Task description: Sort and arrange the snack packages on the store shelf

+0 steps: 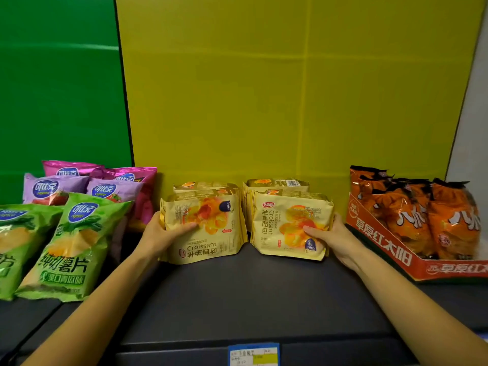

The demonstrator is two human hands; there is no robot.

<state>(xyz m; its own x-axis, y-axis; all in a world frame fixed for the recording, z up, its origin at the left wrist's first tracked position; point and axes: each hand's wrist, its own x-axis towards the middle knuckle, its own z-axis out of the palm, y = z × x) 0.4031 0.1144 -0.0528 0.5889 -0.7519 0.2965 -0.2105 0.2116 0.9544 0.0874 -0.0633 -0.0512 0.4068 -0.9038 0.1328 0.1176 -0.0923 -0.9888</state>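
Two yellow croissant packs stand upright side by side on the dark shelf (250, 291). My left hand (161, 233) grips the left croissant pack (208, 228) at its left edge, thumb across the front. My right hand (330, 236) grips the right croissant pack (287, 223) at its right edge, thumb on the front. Behind each front pack stands another croissant pack (277, 183), mostly hidden.
Green chip bags (71, 247) lean at the left, with purple bags (52, 188) and pink bags (132, 175) behind them. A red display carton (383, 249) of orange snack bags (422, 220) sits at the right. A price label (253, 353) hangs on the shelf's front edge.
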